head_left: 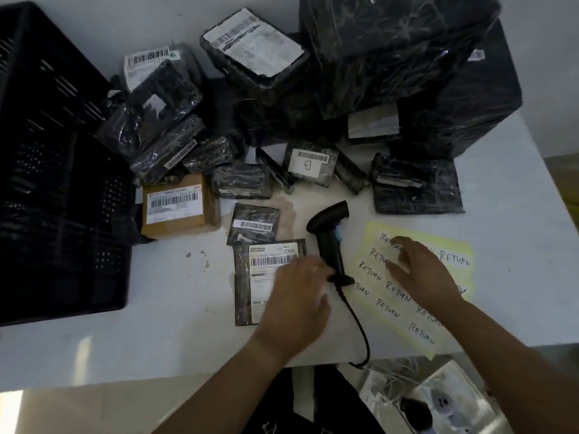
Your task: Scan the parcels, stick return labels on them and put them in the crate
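Note:
A flat black parcel with a white barcode label lies near the table's front edge. My left hand rests on its right half, fingers spread flat. Just right of it a black barcode scanner lies on the table, its cable running off the front edge. My right hand lies with straight fingers on the yellow sheet of handwritten RETURN labels. The black crate stands at the far left.
Several black-wrapped parcels and a brown box crowd the table's middle. Large black-wrapped boxes fill the back right. The white table has bare surface at the front left. Below the edge lie plastic-wrapped items.

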